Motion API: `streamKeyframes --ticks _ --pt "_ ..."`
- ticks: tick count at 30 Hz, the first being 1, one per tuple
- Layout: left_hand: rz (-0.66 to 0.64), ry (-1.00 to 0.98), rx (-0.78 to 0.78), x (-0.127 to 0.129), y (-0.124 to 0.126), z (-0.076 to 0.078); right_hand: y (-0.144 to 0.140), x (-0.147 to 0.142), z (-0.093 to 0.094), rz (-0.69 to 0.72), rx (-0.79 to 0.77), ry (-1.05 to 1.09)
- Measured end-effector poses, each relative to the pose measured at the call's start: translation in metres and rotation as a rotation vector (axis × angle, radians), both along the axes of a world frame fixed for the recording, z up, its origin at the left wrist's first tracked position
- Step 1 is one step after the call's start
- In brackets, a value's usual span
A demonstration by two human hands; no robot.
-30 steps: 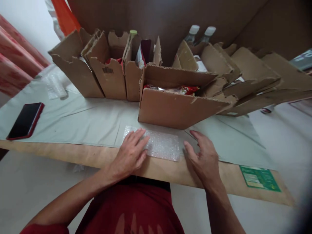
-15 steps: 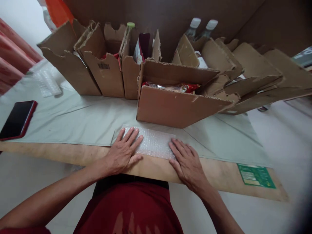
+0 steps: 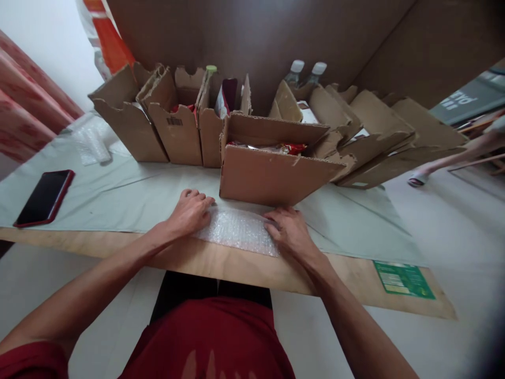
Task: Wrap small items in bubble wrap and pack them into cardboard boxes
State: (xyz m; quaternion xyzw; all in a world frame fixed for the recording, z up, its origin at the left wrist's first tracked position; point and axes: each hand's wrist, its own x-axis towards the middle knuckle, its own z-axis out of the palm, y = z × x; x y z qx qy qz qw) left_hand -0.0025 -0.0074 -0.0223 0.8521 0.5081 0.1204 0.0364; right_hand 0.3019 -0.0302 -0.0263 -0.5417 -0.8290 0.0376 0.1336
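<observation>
Your two hands are apart, with a clear, flat rectangular sheet of bubble wrap lying between them at the near edge of the pale grey-green cloth. Your left hand is curled at the sheet's left end; whether it grips cannot be told, its underside being hidden. Your right hand has thumb and fingers closed on the sheet's far right corner. Just beyond both hands stands an open-topped brown cardboard box holding shiny red and clear packets. Beyond your left hand, three narrow brown cardboard holders stand upright side by side: the outer holder has contents too hidden to name, the middle holder contains something red, and the inner holder contains a white-and-maroon packet. Beyond your right hand, further brown cardboard holders lean over, with white items partly visible inside; behind these rise two clear bottles with white caps. Well to the left of your left hand lies a black-screened phone in a red case.
</observation>
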Motion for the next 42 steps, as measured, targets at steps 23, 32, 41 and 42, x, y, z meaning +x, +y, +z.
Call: streamKeyframes --ticks 23,32,41,42 --pt "-0.303 -0.018 0.099 0.016 -0.065 -0.012 -0.044 -0.020 0.007 0.247 0.079 -0.012" --pt "-0.282 0.127 -0.049 0.010 -0.058 -0.027 -0.041 -0.029 -0.027 0.282 0.005 -0.148" --pt "-0.280 0.069 -0.092 0.010 -0.058 -0.024 -0.053 0.038 -0.021 -0.018 0.178 0.003" --pt "-0.283 0.050 -0.102 0.009 -0.057 -0.023 -0.050 0.039 -0.018 -0.045 0.195 0.054"
